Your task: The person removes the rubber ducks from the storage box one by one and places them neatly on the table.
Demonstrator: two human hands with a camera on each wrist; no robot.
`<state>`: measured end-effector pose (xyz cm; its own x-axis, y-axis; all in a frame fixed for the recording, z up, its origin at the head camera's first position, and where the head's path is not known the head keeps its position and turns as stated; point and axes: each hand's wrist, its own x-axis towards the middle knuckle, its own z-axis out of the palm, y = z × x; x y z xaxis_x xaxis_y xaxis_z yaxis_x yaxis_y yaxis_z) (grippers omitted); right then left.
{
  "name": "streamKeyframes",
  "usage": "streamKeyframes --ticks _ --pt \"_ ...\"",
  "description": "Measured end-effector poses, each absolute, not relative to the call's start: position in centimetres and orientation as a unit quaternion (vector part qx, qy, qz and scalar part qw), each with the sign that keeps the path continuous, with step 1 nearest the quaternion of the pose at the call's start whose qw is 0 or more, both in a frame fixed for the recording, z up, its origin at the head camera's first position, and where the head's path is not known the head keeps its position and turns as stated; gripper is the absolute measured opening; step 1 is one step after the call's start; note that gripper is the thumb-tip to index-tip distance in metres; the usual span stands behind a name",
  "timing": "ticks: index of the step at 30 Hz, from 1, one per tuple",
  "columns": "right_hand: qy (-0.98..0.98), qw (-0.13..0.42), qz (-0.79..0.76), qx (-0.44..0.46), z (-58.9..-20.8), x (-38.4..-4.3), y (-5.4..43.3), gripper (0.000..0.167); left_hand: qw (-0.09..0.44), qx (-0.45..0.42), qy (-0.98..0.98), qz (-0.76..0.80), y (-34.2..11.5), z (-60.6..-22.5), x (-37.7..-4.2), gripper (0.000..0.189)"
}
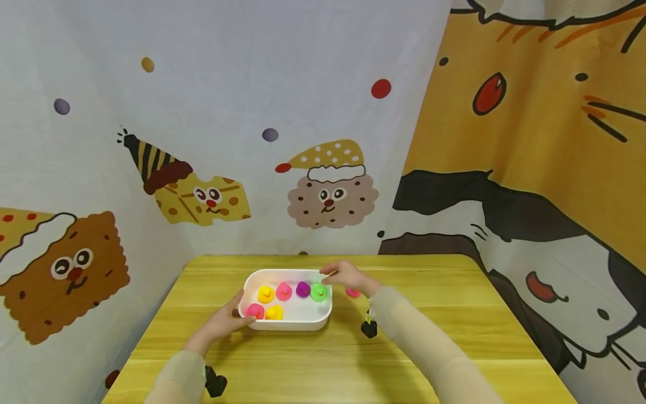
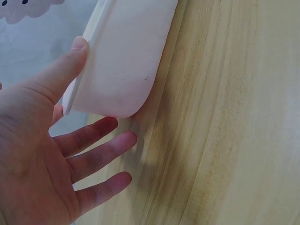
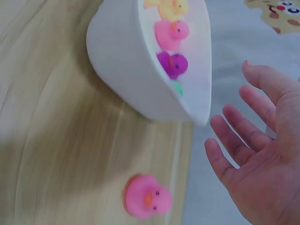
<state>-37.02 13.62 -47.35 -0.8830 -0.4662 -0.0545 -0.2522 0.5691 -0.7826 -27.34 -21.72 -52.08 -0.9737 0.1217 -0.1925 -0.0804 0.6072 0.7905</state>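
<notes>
A white plastic bin (image 1: 308,324) sits on the table with several small rubber ducks inside. Along its back are a yellow duck (image 1: 266,294), a pink duck (image 1: 284,291), a purple duck (image 1: 303,289) and a green duck (image 1: 319,292). Another pink duck (image 1: 255,311) and yellow duck (image 1: 275,312) lie at the front left. My left hand (image 1: 229,320) holds the bin's front left corner between thumb and index finger, the other fingers spread outside. Above the right end hovers my right hand (image 3: 260,136), fingers loosely extended, holding nothing. One pink duck (image 3: 147,197) lies outside the bin, to its right.
The wooden table (image 1: 303,370) reaches back to a curtain (image 1: 242,84) printed with cartoon food and animals. Dark straps with black pieces (image 1: 369,329) hang at both wrists.
</notes>
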Motion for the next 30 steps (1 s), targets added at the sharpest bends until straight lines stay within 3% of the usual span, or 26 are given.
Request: streamKeyframes --ticks 9,16,22,30 --pt "0.873 0.154 -0.399 -0.235 -47.6 -36.5 10.7 0.033 0.112 0.025 0.887 0.448 -21.6 -52.5 -27.6 0.098" --pt "0.863 0.207 -0.37 -0.276 -47.6 -35.7 8.4 0.032 0.11 0.019 0.886 0.451 -21.6 -52.4 -27.6 0.098" --pt "0.86 0.196 -0.362 -0.303 -48.3 -35.2 6.6 0.031 0.108 0.01 0.886 0.451 -21.7 -52.3 -27.5 0.097" --pt "0.867 0.221 -0.371 -0.247 -49.4 -34.6 4.2 0.031 0.101 0.021 0.892 0.44 -21.8 -52.0 -27.2 0.098"
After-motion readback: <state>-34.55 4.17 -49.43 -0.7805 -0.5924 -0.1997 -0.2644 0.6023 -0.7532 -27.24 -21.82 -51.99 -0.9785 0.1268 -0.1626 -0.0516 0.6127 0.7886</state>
